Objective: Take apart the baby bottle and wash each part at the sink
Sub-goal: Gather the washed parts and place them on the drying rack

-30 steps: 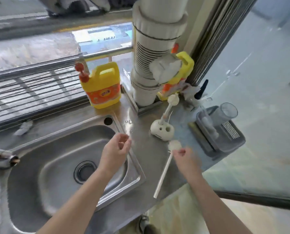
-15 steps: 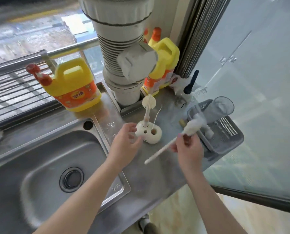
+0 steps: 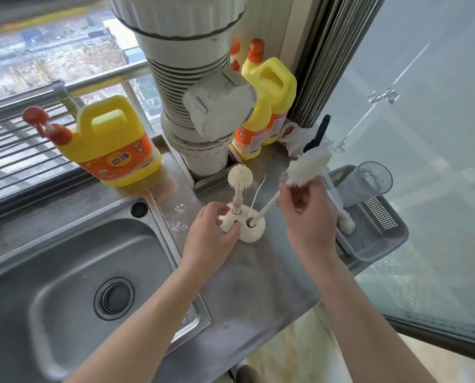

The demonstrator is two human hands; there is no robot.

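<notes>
- Now right hand [image 3: 308, 217] is pinching white bristle brush [image 3: 309, 165], handle tip sitting in white rounded holder [image 3: 254, 232].
- Meanwhile left hand [image 3: 208, 236] is gripping that holder.
- Alongside, grey mesh basket [image 3: 382, 241] is sitting.

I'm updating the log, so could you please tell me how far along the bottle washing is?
Looks done: a clear bottle and a white piece lie in the grey basket. In hand: the right hand holds the long brush, handle tip in the stand, which the left hand grips. Left: seating the brush; whether every part was washed cannot be told.
</notes>
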